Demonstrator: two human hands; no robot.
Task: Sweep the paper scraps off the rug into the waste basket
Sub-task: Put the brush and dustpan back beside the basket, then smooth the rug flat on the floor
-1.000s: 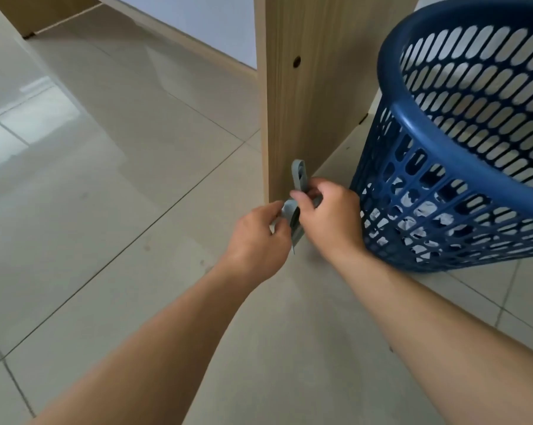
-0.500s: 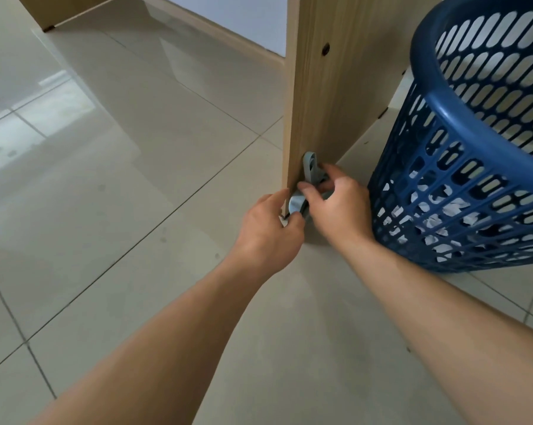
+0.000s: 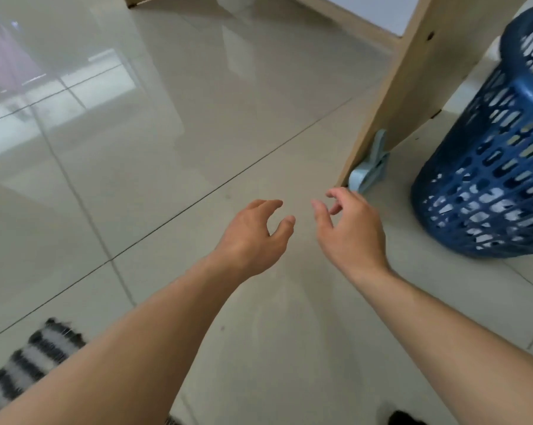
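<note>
The blue slotted waste basket stands on the tile floor at the right, with white paper scraps showing through its lower slots. A pale blue dustpan-and-brush set leans against the foot of a wooden panel. My left hand and my right hand hover side by side just short of that set, fingers loosely curled and holding nothing. A corner of the black-and-white striped rug shows at the lower left; no scraps are visible on it.
Glossy beige tiles stretch to the left and far side. The wooden panel rises between the open floor and the basket. A dark object peeks in at the bottom edge.
Both hands have let go of the pale blue set and pulled back toward me. The set now rests against the panel, and the view has shifted back and left.
</note>
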